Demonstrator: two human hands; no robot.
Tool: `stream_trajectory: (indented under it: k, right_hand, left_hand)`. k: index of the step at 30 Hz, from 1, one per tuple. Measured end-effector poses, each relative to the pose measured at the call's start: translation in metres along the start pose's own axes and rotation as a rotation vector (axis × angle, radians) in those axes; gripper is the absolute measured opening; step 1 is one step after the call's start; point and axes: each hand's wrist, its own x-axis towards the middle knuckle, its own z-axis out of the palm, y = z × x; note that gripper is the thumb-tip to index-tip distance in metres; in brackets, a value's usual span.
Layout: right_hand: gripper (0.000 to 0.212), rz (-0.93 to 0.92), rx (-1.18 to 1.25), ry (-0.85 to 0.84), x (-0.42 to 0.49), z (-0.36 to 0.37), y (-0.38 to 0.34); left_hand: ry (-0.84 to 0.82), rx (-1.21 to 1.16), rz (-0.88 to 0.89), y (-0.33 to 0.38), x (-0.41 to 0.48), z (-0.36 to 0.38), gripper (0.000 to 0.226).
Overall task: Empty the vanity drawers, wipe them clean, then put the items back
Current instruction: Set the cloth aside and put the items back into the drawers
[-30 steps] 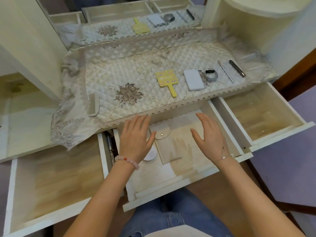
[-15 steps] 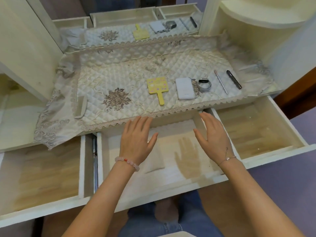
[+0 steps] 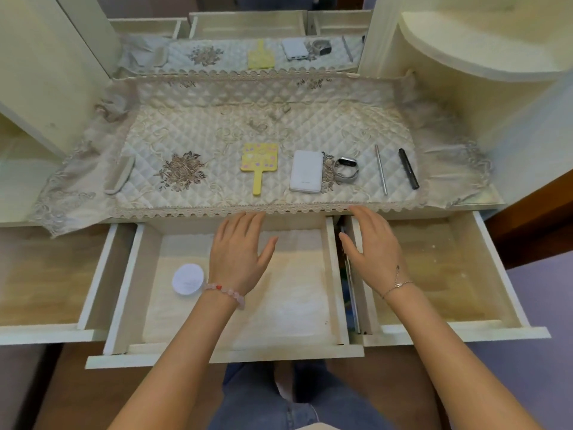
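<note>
Three drawers stand pulled out under the vanity top: the left drawer (image 3: 55,332), the middle drawer (image 3: 223,356) and the right drawer (image 3: 465,332). My left hand (image 3: 240,252) hovers flat and open over the middle drawer's back part. My right hand (image 3: 370,246) is open above the gap between the middle and right drawers. A round white disc (image 3: 188,279) lies in the middle drawer at the left. On the quilted cloth (image 3: 217,125) lie a yellow hand mirror (image 3: 259,166), a white power bank (image 3: 306,175), a smart band (image 3: 346,169), a silver pen (image 3: 381,169) and a black pen (image 3: 408,169).
A pale comb (image 3: 119,175) lies at the cloth's left end. A mirror (image 3: 242,45) behind reflects the items. A curved shelf unit (image 3: 483,51) rises at the right and a cabinet panel (image 3: 43,76) at the left. My knees in jeans (image 3: 294,401) are below the middle drawer.
The view shifted, bringing all three drawers square on. The beige pouch seen in the middle drawer is no longer visible; the white disc now shows. Both hands stayed open and moved slightly toward the drawer's back.
</note>
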Motion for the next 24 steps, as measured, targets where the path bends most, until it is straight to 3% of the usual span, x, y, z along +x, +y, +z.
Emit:
stream_trajectory:
  k: [18, 24]
  right_hand:
    - [0.052, 0.214, 0.019, 0.102, 0.015, -0.019, 0.055]
    - [0.051, 0.302, 0.092, 0.121, 0.027, -0.03, 0.102]
  left_hand:
    - [-0.047, -0.113, 0.234, 0.051, 0.07, 0.03, 0.051]
    - [-0.139, -0.266, 0.207, 0.086, 0.091, 0.052, 0.052]
